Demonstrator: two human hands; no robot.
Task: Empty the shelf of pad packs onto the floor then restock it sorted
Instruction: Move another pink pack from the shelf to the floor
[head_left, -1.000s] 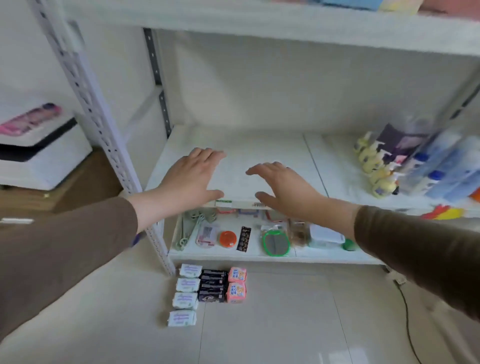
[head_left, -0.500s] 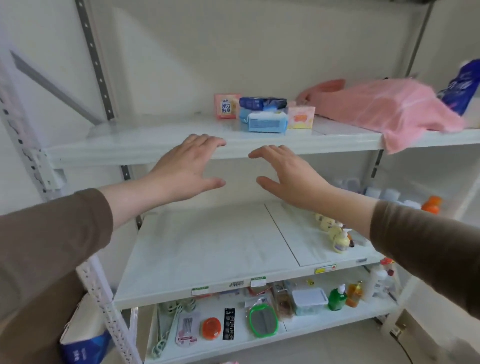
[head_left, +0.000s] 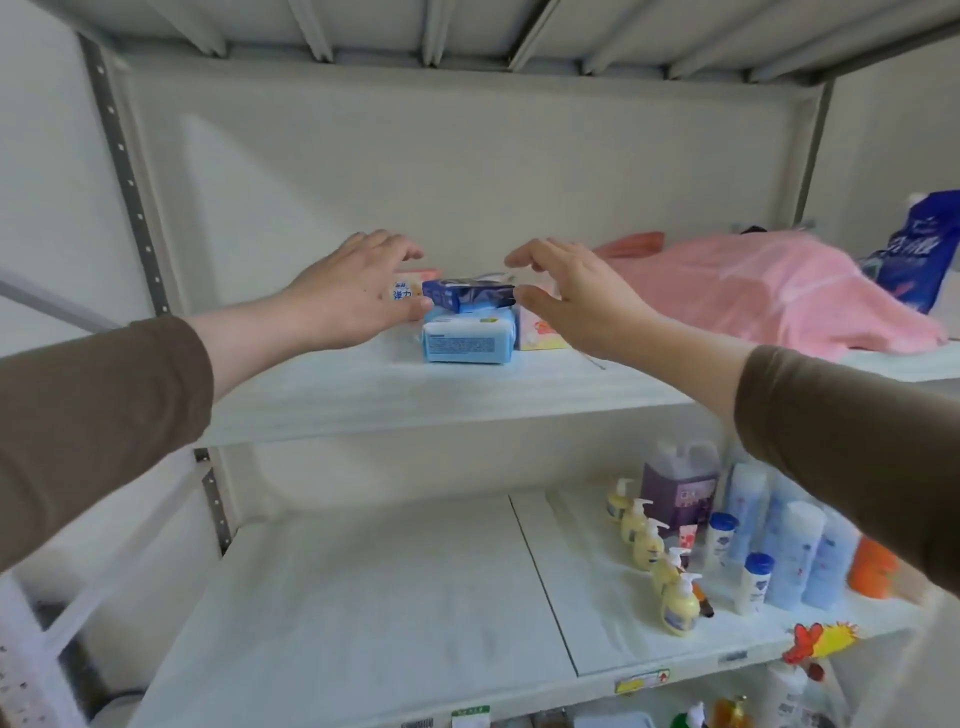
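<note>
On the upper white shelf (head_left: 395, 395) a small cluster of pad packs sits at the back middle. A dark blue pack (head_left: 467, 294) lies on top of a light blue pack (head_left: 465, 340). A pink pack (head_left: 410, 288) stands behind on the left, another pink pack (head_left: 537, 330) on the right. My left hand (head_left: 358, 288) hovers open just left of the cluster, its thumb near the dark blue pack. On the other side my right hand (head_left: 576, 296) is spread open, partly covering the right pink pack. Neither hand holds anything.
A pink cloth (head_left: 769, 291) and a blue bag (head_left: 919, 249) lie on the right of the same shelf. The shelf below (head_left: 363, 613) carries yellow pump bottles (head_left: 660, 561), blue and white bottles (head_left: 789, 540) and a purple jug (head_left: 678, 488) on its right side.
My view has risen from the floor and lower shelves to the upper shelf. Both open hands have reached up and forward to either side of the pad packs.
</note>
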